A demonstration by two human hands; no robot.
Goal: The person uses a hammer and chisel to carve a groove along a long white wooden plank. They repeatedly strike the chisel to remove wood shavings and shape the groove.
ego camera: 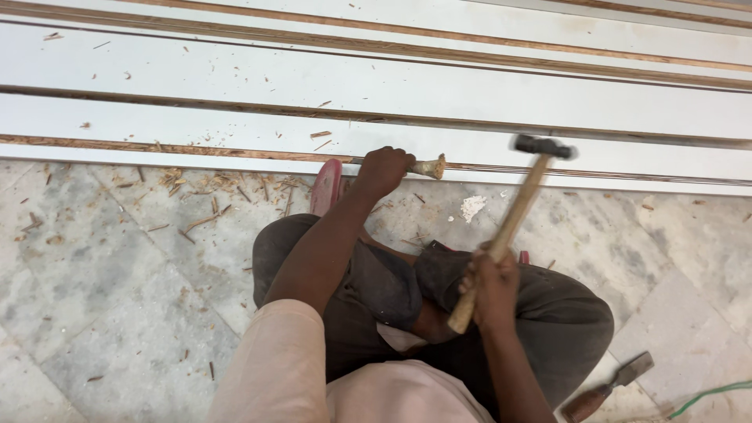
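My left hand [382, 171] grips a chisel [428, 166] with a worn wooden handle end, held low against the edge of the nearest white board [196, 133]. My right hand [492, 288] is closed around the wooden handle of a hammer [509, 227], whose dark metal head [542, 146] is raised and blurred to the right of the chisel's butt, a short gap apart. I sit cross-legged on the floor, knees in dark trousers under both arms.
Several long white laminated boards with brown plywood edges [470, 98] lie side by side across the top. Wood chips [211, 192] litter the marble floor [117, 298]. A second chisel [607, 385] lies at lower right beside a green cable [713, 394]. A red sandal [326, 186] shows near my left hand.
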